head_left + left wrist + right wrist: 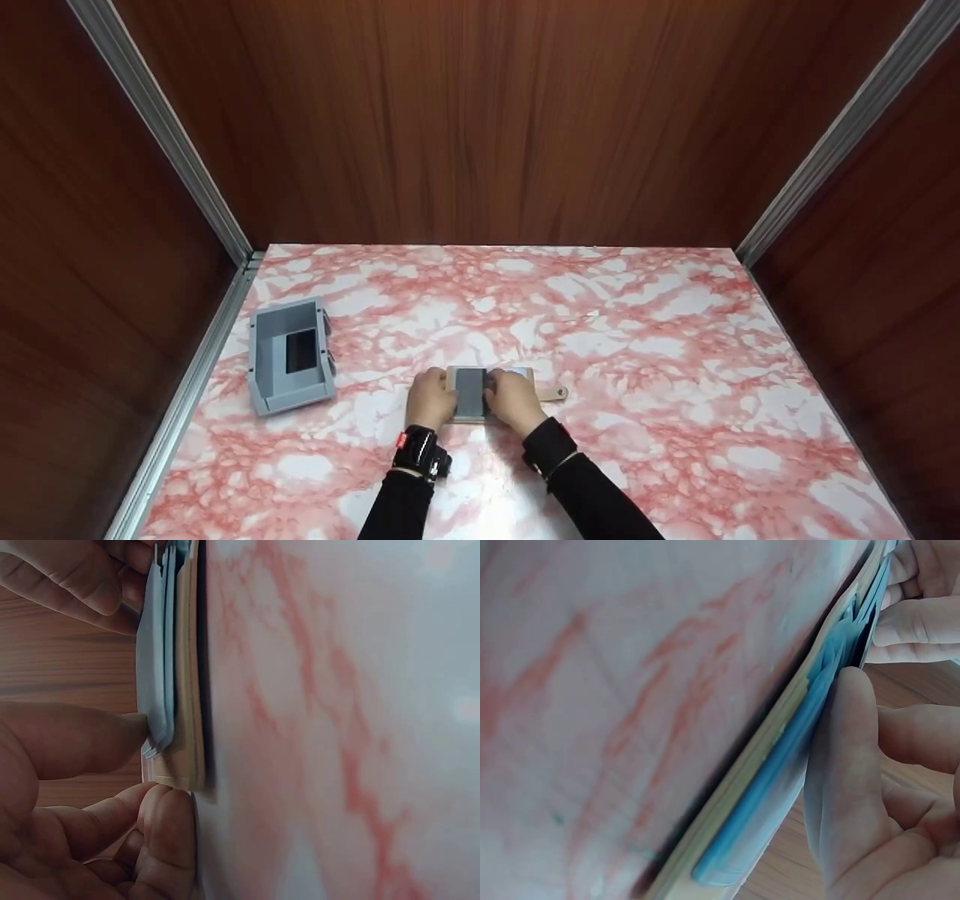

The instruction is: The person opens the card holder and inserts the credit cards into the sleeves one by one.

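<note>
An open tan card holder (528,373) with clear plastic sleeves (159,652) lies on the table, its snap strap (553,394) sticking out to the right. A dark grey card (470,391) shows on its left half. My left hand (433,397) holds the left edge, thumb on the sleeves and curled fingers beside the cover's corner. From the right, my right hand (516,397) reaches over the middle and pinches at the sleeves; its thumb (853,742) lies along them. Bluish sleeves (757,795) fan above the cover in the right wrist view. I cannot tell whether the right fingertips pinch a card too.
A grey open-front bin (291,394) stands at the left of the table, with a black rectangular item (301,351) in it. The red-and-white marbled table (675,420) is bounded by brown wood-grain panels (480,127) and metal rails at the corners.
</note>
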